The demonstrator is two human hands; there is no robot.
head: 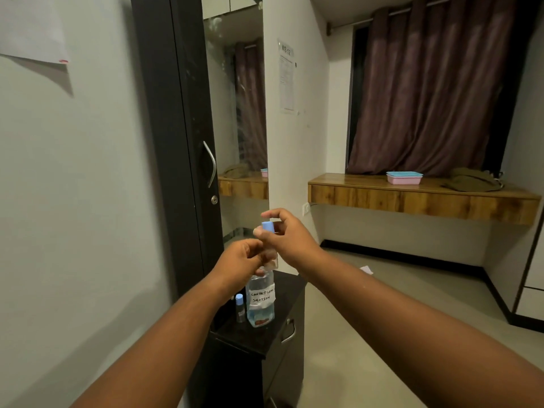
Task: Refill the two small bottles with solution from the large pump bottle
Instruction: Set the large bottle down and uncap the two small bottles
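cabinet (282, 287): low black unit with a drawer handle on its front; landmark for everything below.
large bottle (260, 301): clear, stands on the cabinet top at its middle, handwritten label "CONTACT LENS SOLUTION", blue liquid in the lower part. Its pump head is hidden behind the hands.
left hand (240, 262): directly above the large bottle, fingers curled and pressed together around something at the bottle's neck. Probably a small bottle body, but the view is too blocked to be sure.
right hand (287, 240): above the cabinet, just right of the left hand and a little higher; thumb and forefinger pinch the blue cap, other fingers loosely curled.
small bottle (240, 310): on the cabinet top, touching or just left of the large bottle, upright, cap on. Fill level unreadable at this size.
blue cap (268, 226): held in the right hand's pinch above the large bottle, apart from any bottle neck I can see.
progress: early by my read. One cap looks to be off, the other small bottle is still capped. No sign of pumping.
left to do: fill both, recap both, as far as this shows.
hidden: pump head, second small bottle's body, cabinet's left edge behind the left forearm.
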